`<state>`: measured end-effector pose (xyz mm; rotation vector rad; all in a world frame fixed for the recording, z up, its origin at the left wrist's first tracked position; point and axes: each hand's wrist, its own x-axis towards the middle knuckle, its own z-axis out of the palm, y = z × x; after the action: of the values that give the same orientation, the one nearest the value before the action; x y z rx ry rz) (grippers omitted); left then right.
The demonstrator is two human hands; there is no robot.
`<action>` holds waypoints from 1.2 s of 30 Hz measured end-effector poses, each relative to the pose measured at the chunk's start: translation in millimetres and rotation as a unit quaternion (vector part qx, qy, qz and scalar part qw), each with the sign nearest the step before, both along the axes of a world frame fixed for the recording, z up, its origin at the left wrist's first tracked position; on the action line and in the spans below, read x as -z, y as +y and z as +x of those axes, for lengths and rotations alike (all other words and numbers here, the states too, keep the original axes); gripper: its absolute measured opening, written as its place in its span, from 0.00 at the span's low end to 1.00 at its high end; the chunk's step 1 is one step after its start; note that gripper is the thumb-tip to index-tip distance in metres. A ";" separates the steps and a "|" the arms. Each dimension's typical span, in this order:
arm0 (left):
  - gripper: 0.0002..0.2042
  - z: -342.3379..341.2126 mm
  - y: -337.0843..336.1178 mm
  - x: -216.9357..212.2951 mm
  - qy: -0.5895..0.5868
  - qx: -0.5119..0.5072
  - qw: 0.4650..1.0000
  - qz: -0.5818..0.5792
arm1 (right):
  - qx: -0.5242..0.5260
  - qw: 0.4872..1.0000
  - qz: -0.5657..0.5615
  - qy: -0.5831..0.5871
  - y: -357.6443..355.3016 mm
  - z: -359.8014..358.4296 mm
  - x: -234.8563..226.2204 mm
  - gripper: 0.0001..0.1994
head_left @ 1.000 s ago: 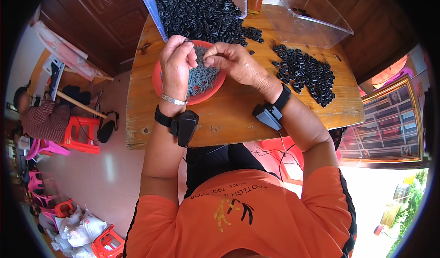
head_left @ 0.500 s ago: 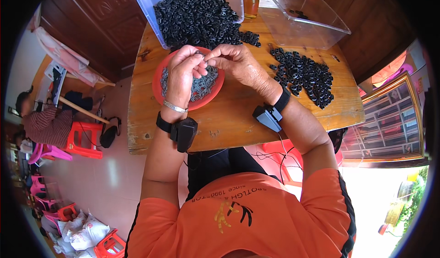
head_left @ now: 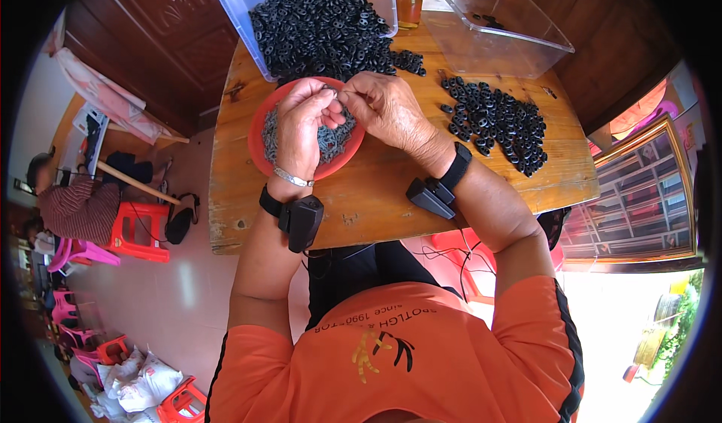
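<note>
Over the red bowl point(head_left: 254, 141), both hands meet fingertip to fingertip. My left hand point(head_left: 302, 122) is closed, palm turned inward, with a small dark piece point(head_left: 328, 87) pinched at its thumb and forefinger. Close beside it, my right hand point(head_left: 389, 109) is bent in a pinch; whatever sits between its fingertips is too small to make out. Many small grey pieces point(head_left: 331, 145) fill the bowl, partly hidden by the left hand. Small black oval parts with holes point(head_left: 323, 28) are heaped beyond it, and a second heap of black parts point(head_left: 496, 126) lies to the right on the wooden table point(head_left: 361, 205).
The translucent tub point(head_left: 239, 24) holds the far heap, some parts spilling out. A jar of amber liquid point(head_left: 408, 6) stands beside it, then a clear plastic bin point(head_left: 526, 47) with a few black parts. Another person point(head_left: 79, 205) sits far left near a red stool point(head_left: 141, 231).
My right hand has rolled at the wrist, its fingers curling in more, and its fingertips have shifted slightly. My left hand stays nearly still over the bowl.
</note>
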<state>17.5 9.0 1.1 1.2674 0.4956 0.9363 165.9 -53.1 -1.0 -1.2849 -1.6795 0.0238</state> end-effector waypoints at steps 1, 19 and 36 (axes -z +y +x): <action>0.06 0.4 -1.1 0.7 0.001 -0.001 1.000 0.000 | 0.000 1.000 -0.004 0.023 0.4 -1.8 0.1 0.04; 0.07 1.9 -3.3 2.6 -0.008 -0.029 1.000 0.006 | -0.009 0.992 -0.075 0.101 0.6 -3.4 3.3 0.05; 0.05 -12.8 2.1 -15.5 -0.097 -0.138 0.984 0.052 | -0.011 0.996 -0.079 -0.036 5.4 -23.1 12.8 0.08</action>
<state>4.7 11.1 16.6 1.2041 0.4816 1.3203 142.7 -47.7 -13.8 -1.3979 -1.7829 0.1270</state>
